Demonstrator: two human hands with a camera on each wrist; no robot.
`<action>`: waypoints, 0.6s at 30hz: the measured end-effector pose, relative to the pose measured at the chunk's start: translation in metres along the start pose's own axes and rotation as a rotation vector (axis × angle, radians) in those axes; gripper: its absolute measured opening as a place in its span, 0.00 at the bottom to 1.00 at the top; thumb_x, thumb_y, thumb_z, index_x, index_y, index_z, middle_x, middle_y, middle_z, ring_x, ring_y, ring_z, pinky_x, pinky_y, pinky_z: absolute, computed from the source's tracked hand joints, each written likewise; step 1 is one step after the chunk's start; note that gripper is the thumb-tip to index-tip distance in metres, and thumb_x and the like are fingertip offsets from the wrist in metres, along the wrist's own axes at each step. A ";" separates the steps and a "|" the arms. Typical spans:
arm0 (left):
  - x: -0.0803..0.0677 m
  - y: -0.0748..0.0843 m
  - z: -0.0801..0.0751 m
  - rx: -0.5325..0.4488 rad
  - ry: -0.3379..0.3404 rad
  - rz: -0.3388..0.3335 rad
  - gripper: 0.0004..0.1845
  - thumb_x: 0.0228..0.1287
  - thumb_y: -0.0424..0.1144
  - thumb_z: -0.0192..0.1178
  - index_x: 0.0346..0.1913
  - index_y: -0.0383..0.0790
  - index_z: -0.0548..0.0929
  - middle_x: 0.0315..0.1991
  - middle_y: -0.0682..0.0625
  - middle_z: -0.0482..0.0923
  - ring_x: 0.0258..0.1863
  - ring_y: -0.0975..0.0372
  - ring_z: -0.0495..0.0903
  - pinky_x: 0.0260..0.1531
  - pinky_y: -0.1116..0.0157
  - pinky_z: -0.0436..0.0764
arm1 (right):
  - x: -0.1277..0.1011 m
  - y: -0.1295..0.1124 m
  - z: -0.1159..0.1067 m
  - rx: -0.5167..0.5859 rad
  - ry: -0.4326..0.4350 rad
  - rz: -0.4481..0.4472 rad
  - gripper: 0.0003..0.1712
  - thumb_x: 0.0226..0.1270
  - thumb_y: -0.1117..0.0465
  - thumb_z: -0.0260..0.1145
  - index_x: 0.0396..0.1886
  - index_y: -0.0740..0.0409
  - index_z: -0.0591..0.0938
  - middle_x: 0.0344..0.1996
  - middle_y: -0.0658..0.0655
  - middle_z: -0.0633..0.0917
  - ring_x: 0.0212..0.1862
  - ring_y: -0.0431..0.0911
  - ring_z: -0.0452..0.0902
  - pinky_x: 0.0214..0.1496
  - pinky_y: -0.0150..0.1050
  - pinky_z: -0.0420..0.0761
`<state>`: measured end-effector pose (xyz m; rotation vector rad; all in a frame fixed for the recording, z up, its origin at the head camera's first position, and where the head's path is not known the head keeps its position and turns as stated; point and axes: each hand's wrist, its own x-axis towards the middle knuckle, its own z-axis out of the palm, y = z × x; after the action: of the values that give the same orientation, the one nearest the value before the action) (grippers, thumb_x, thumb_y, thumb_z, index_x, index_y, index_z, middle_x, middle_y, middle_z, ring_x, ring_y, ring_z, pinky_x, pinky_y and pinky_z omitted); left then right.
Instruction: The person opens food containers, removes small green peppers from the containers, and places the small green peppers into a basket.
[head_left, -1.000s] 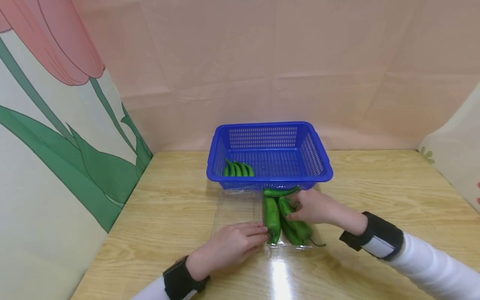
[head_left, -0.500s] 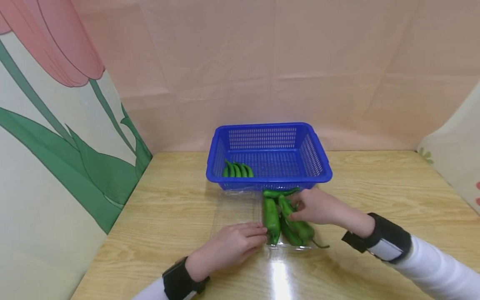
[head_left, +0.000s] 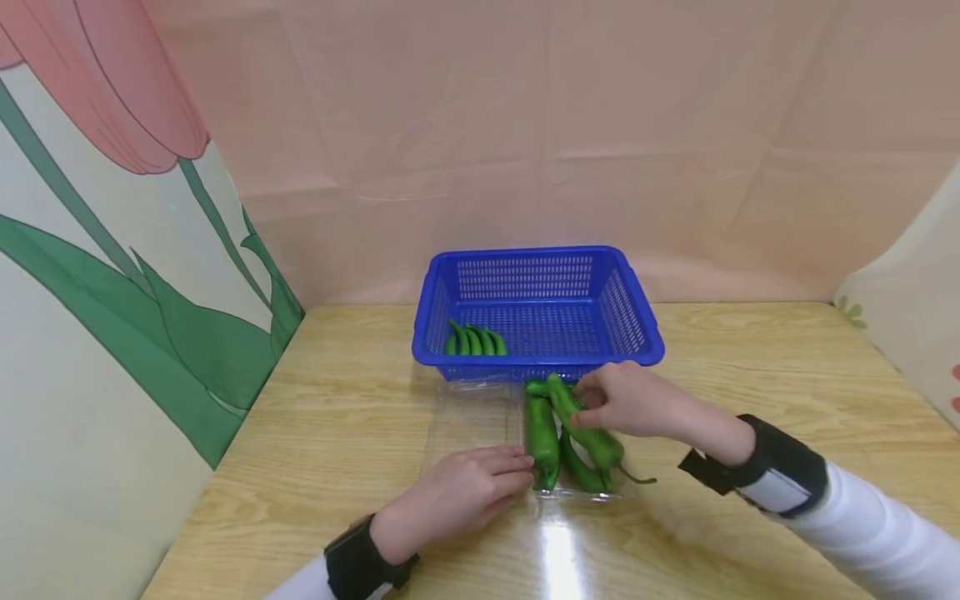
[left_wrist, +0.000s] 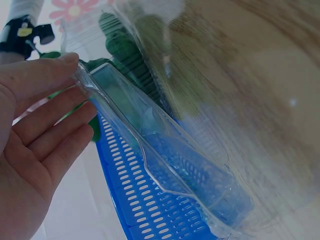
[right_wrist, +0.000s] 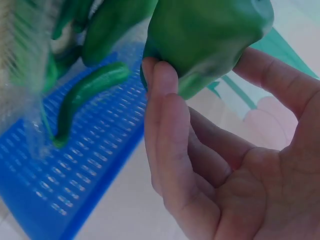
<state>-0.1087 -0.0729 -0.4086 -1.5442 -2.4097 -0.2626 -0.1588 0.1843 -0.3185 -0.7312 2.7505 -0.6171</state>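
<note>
The right hand [head_left: 626,402] pinches the upper end of a green pepper [head_left: 583,427] — its long axis slanting toward the table's near edge — while the flat left hand [head_left: 457,492] steadies the clear tray [head_left: 472,417].

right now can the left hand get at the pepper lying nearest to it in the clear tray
Probably yes. The left hand rests on the clear tray with its fingers right beside that pepper; nothing lies between them.

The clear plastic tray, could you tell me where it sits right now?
In the head view the clear plastic tray lies on the table just before the blue basket, the left hand resting on it.
</note>
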 end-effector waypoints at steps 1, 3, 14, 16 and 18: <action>0.000 0.000 0.000 0.001 0.000 0.001 0.14 0.66 0.40 0.58 0.53 0.45 0.82 0.56 0.51 0.80 0.60 0.63 0.75 0.64 0.69 0.71 | 0.001 -0.001 -0.002 0.002 0.000 0.001 0.24 0.54 0.49 0.70 0.44 0.63 0.84 0.22 0.45 0.83 0.25 0.36 0.75 0.28 0.32 0.79; 0.000 0.000 -0.001 0.001 0.004 0.001 0.14 0.66 0.40 0.58 0.53 0.45 0.82 0.56 0.51 0.80 0.60 0.63 0.75 0.64 0.69 0.71 | 0.003 -0.003 -0.006 0.013 -0.002 0.001 0.25 0.55 0.50 0.70 0.45 0.63 0.84 0.25 0.47 0.85 0.28 0.36 0.78 0.30 0.34 0.82; 0.000 0.000 -0.002 0.000 -0.002 -0.001 0.15 0.66 0.40 0.58 0.53 0.45 0.82 0.57 0.51 0.79 0.60 0.62 0.75 0.64 0.69 0.71 | 0.017 -0.009 -0.023 0.046 -0.003 0.042 0.27 0.59 0.48 0.68 0.52 0.61 0.80 0.33 0.51 0.87 0.35 0.42 0.83 0.34 0.37 0.84; 0.000 0.000 -0.001 0.009 -0.002 0.002 0.15 0.66 0.40 0.58 0.54 0.45 0.82 0.57 0.51 0.79 0.60 0.62 0.75 0.64 0.69 0.71 | 0.020 -0.009 -0.025 0.048 0.001 0.049 0.27 0.59 0.48 0.67 0.53 0.61 0.79 0.35 0.52 0.87 0.37 0.44 0.83 0.36 0.39 0.85; 0.000 0.000 -0.001 0.012 -0.002 0.005 0.15 0.66 0.40 0.58 0.53 0.45 0.82 0.57 0.51 0.79 0.60 0.62 0.75 0.64 0.68 0.71 | 0.024 -0.009 -0.028 0.053 0.005 0.052 0.27 0.60 0.48 0.67 0.54 0.61 0.79 0.36 0.53 0.88 0.39 0.46 0.84 0.38 0.42 0.85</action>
<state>-0.1081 -0.0733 -0.4076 -1.5452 -2.4045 -0.2452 -0.1842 0.1746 -0.2925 -0.6447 2.7369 -0.6790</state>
